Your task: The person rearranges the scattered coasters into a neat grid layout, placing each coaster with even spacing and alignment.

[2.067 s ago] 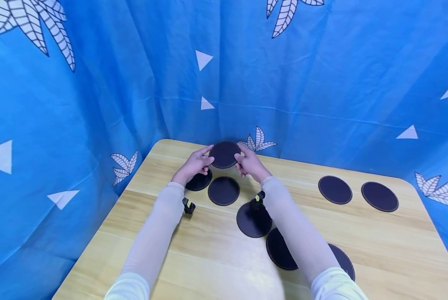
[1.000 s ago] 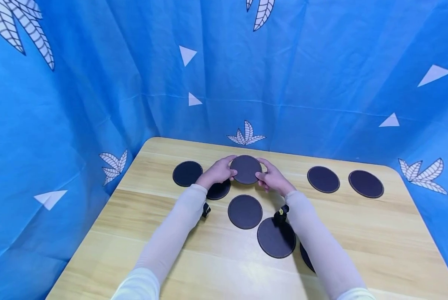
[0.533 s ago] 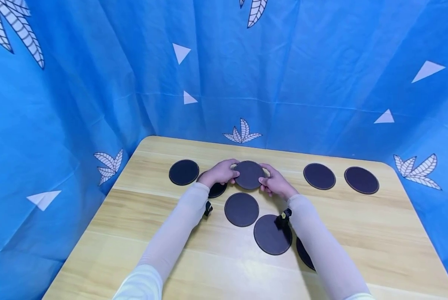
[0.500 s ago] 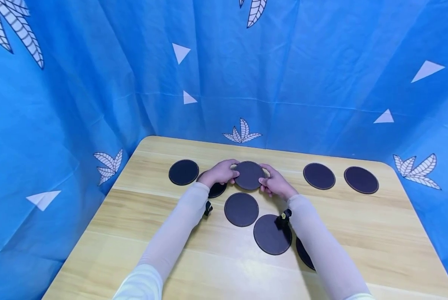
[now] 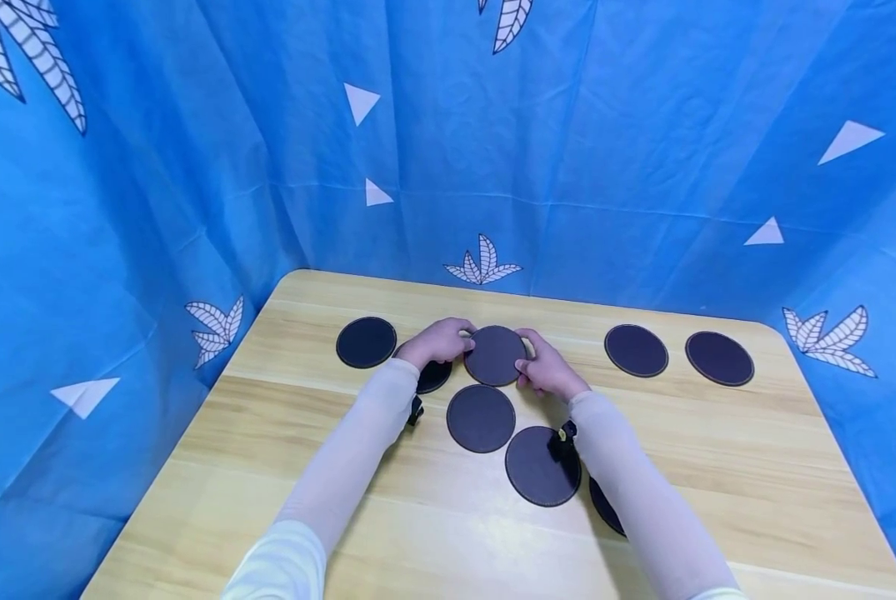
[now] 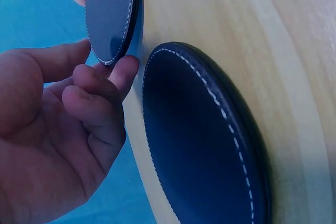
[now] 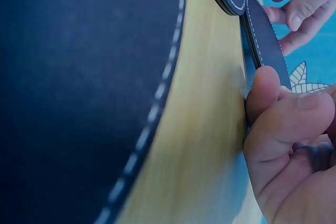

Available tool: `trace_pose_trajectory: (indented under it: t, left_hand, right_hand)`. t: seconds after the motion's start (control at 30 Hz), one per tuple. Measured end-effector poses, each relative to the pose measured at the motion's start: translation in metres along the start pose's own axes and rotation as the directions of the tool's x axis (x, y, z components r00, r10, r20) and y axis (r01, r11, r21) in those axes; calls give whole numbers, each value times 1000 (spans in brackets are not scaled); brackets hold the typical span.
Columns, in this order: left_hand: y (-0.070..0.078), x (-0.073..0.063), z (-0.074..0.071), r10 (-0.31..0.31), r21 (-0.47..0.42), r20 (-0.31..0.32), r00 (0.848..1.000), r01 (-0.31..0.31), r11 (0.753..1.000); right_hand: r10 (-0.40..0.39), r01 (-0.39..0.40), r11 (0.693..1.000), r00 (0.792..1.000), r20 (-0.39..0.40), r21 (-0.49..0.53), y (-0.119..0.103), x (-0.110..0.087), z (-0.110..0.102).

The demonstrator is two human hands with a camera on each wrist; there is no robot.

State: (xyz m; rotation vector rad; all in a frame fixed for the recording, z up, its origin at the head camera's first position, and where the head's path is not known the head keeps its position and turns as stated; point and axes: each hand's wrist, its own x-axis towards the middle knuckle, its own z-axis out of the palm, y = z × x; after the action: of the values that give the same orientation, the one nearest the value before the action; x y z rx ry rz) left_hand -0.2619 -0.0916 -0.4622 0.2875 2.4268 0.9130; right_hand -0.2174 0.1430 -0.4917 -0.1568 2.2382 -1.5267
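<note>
A round dark leather coaster [image 5: 495, 356] with a stitched rim lies between both hands near the table's back. My left hand [image 5: 443, 340] pinches its left edge, thumb on top. On the opposite edge, my right hand [image 5: 548, 367] grips it the same way. In the left wrist view the held coaster [image 6: 110, 14] is at the fingertips of the left hand [image 6: 63, 124]. The right wrist view has it [image 7: 269, 40] between the two hands, close to the tabletop. Just in front lies another coaster [image 5: 481, 418]; one more [image 5: 434, 377] is partly hidden by the left hand.
More coasters lie flat on the wooden table [image 5: 230, 483]: one at far left [image 5: 367, 342], one under the right wrist [image 5: 543, 471], one partly behind the right forearm [image 5: 605, 508], and two at back right [image 5: 637, 350]. A blue curtain [image 5: 478, 150] hangs behind.
Both hands have brought the held coaster down from nearer the curtain toward the row of coasters. In the last half second it shifts only slightly. The head view has turned a little to the right.
</note>
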Motion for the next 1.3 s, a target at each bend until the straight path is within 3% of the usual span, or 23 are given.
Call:
trace_pose_trajectory:
  t: [0.4,1.3]
  left_hand:
    - [-2,-1,-7,91,113,-28,995,-88,990]
    - [-5,-2,-6,73,158,-20,997,-69,985]
  right_hand:
    - [31,-30,999,999,39,-33,-5,1,9]
    - [72,-69,993,997,29,-92,-14,-8,20]
